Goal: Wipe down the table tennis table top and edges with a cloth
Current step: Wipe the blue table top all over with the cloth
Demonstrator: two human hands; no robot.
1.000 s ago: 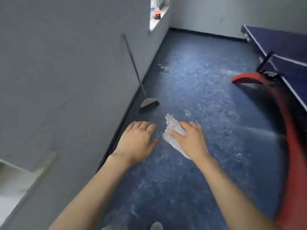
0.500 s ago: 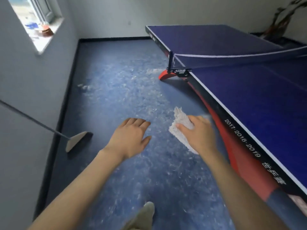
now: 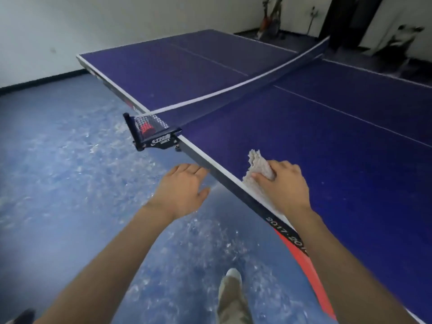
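Observation:
A blue table tennis table fills the right and upper part of the head view, its net crossing it. My right hand grips a crumpled grey-white cloth over the near side edge of the table, the cloth hanging past the white edge line. My left hand hovers with relaxed fingers just left of that edge, beside the dark side rail, holding nothing.
A black net post clamp juts out from the table edge ahead of my left hand. A red table leg runs below the rail. Speckled blue floor lies to the left; my leg and shoe are below.
The view has swung right from the wall and broom to the table. My right hand has carried the cloth up over the table edge, and my left hand has come close to the rail.

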